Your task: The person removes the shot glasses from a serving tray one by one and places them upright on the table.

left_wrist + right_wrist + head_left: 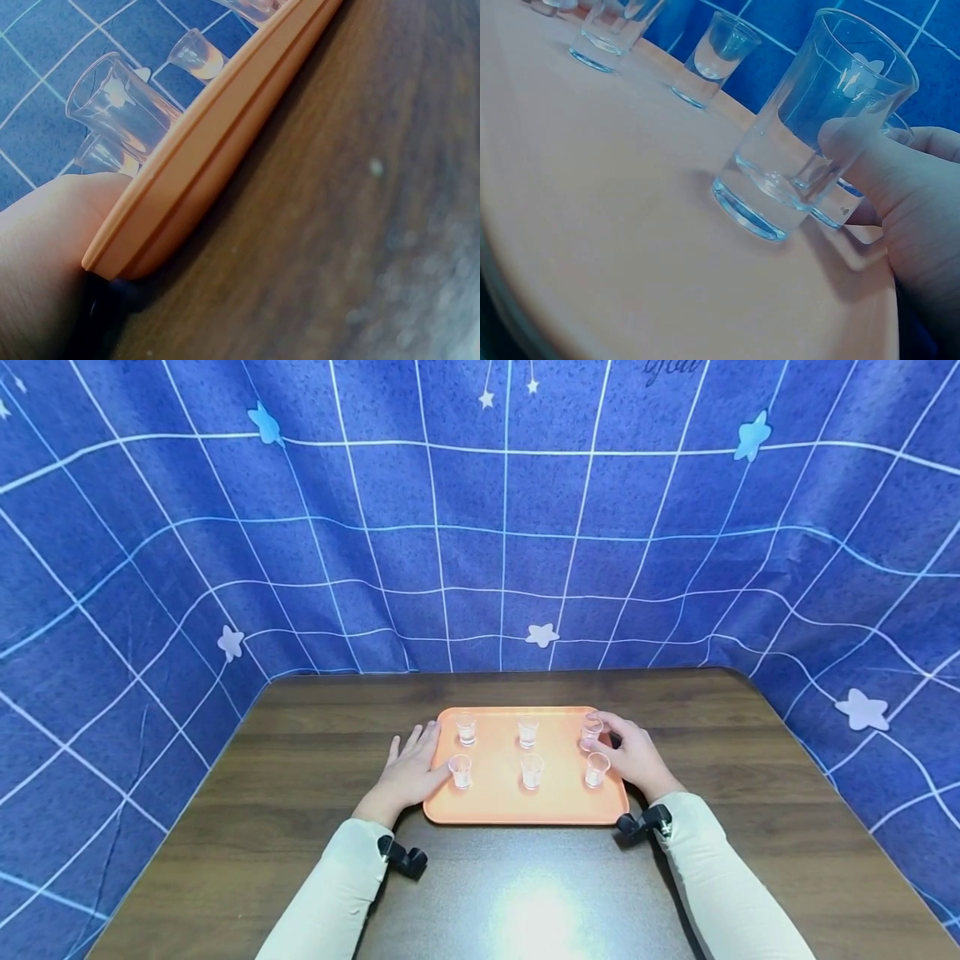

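An orange tray [495, 806] bears clear shot glasses in two rows of three, all upright. My right hand [633, 756] reaches over the tray's right edge and pinches the back-right shot glass [592, 728] between thumb and fingers. Nearer to me stands the front-right shot glass [772, 165], which partly covers the pinched one in the right wrist view. Along the tray's left edge my left hand [408, 772] lies with fingers spread, its thumb across the rim by the front-left shot glass [461, 772].
The middle column holds a back glass [527, 733] and a front glass [532, 772]; another glass [466, 730] stands back left. Under the tray is a brown wooden table [315, 760] with a glossy grey area in front. A blue gridded curtain [472, 560] hangs behind.
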Action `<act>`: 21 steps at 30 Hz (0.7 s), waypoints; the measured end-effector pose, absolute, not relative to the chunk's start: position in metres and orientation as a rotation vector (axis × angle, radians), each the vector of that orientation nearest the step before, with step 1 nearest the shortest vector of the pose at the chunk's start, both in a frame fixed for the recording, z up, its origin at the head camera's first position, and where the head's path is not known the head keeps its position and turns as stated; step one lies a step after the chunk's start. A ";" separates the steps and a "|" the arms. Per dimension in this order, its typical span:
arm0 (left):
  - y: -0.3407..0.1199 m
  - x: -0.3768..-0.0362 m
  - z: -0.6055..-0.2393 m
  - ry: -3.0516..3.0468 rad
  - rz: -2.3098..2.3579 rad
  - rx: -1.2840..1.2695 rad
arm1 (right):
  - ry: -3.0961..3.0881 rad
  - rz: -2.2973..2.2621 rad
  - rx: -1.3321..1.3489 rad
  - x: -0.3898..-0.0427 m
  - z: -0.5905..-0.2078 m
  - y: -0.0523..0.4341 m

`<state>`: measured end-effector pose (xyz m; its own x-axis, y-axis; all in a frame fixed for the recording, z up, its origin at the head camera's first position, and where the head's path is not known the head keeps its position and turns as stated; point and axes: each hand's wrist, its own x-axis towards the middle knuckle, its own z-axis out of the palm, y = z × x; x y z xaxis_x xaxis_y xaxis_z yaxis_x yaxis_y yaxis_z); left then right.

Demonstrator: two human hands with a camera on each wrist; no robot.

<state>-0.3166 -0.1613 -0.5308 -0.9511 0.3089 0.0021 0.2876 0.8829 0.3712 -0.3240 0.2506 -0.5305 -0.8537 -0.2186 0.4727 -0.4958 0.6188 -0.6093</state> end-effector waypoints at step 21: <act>-0.158 -0.312 -0.522 2.993 0.518 0.447 | -2.430 1.189 0.493 -0.324 -0.529 0.253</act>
<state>-0.3122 -0.1582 -0.5220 -0.9551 0.2957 -0.0202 0.2717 0.9007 0.3391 -0.3236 0.2529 -0.5293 -0.8623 -0.1400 0.4867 -0.4701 0.5786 -0.6665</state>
